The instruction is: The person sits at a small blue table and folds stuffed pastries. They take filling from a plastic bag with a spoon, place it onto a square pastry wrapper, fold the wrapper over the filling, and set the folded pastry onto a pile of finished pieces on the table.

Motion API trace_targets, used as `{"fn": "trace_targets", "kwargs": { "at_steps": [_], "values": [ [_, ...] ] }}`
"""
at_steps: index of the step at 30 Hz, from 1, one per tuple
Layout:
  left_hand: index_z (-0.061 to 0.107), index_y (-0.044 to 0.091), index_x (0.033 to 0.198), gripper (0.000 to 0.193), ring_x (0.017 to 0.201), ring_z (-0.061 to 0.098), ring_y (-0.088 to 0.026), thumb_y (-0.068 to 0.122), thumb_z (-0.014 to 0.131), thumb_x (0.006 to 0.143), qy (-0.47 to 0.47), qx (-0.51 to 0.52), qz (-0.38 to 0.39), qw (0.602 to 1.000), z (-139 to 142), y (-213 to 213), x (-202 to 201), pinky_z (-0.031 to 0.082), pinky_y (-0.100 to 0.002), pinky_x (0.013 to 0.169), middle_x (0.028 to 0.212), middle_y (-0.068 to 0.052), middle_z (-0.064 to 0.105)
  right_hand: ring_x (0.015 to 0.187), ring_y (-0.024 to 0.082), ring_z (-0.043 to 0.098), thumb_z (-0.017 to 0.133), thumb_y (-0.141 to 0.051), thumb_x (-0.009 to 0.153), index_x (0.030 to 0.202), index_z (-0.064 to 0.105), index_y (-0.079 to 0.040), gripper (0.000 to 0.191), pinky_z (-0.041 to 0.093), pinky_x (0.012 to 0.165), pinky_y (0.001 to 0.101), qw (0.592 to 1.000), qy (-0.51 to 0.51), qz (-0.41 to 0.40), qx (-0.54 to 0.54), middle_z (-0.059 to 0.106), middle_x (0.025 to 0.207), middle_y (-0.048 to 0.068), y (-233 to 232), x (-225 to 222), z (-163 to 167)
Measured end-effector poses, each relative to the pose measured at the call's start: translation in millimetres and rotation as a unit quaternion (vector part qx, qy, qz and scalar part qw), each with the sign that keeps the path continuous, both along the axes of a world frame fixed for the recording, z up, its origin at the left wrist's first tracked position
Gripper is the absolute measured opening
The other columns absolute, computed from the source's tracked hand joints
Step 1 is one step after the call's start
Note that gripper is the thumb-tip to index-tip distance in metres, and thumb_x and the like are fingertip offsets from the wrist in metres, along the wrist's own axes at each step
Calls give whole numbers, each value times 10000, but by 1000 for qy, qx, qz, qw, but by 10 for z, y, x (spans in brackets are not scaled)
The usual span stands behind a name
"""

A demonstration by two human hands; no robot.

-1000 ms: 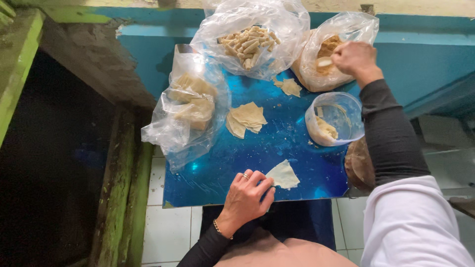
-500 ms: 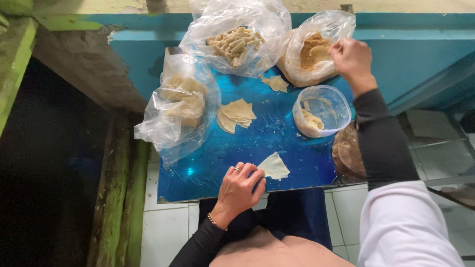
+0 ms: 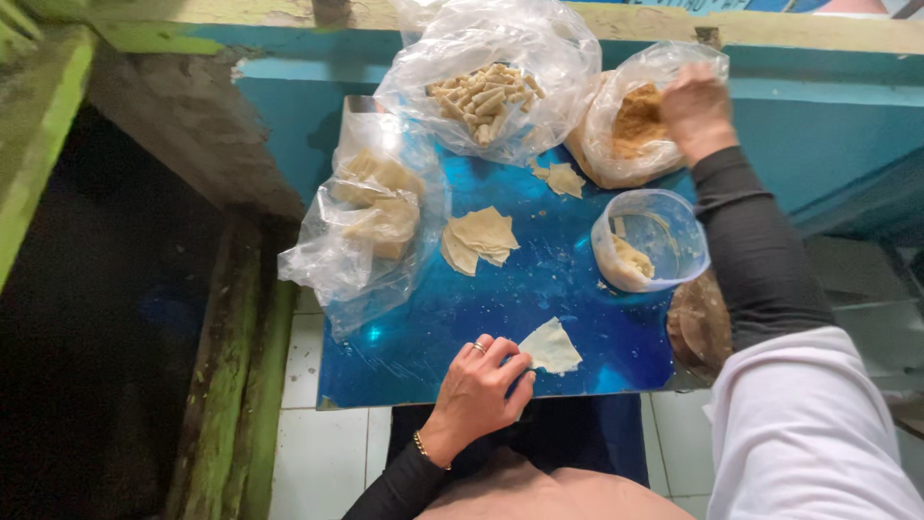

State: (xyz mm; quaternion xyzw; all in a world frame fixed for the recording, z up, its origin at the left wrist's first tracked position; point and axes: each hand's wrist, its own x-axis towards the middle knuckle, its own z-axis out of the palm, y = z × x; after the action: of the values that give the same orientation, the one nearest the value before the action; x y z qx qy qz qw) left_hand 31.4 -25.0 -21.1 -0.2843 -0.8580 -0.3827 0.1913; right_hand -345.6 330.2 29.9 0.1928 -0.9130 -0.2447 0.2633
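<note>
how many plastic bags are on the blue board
3: a bag of flat wrappers at the left edge, a bag of rolled pieces at the top, a bag of brown filling under the right hand.

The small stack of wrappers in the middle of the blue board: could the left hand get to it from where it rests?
Probably yes. The left hand rests on a single wrapper, and only bare blue board lies between it and the stack of wrappers.

At the board's far edge you see a bag of rolls; by its left edge, a bag of wrappers; mid-board, loose wrappers.
</note>
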Motion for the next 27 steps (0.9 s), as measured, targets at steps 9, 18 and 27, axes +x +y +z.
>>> {"fn": "trace_targets", "kwargs": {
  "at_steps": [9,18,27],
  "values": [
    [682,86,901,116,878,599,-273,192,721,876,-7,-5,-3,1000,22,-12,-5,472,-394,768,933,-64,639,1039,322,685,657,-100,895,880,750,-32,116,581,803,411,999,30,14,-35,703,1005,171,-260,-162,-123],
    [688,77,923,121,872,604,-267,190,715,888,-9,6,-10,1000,17,-19,-12,468,-391,770,933,-64,634,1048,294,686,663,-127,900,846,742,-54,120,584,879,378,995,78,50,-23,697,990,120,-138,-195,-31],
    [687,81,917,112,871,601,-265,189,711,895,-14,9,-11,1000,-23,-24,-5,467,-389,761,935,-58,638,899,321,718,665,-164,880,869,737,-72,118,578,742,430,998,-22,17,-64,707,927,143,-33,-9,-151]
  ]
}}
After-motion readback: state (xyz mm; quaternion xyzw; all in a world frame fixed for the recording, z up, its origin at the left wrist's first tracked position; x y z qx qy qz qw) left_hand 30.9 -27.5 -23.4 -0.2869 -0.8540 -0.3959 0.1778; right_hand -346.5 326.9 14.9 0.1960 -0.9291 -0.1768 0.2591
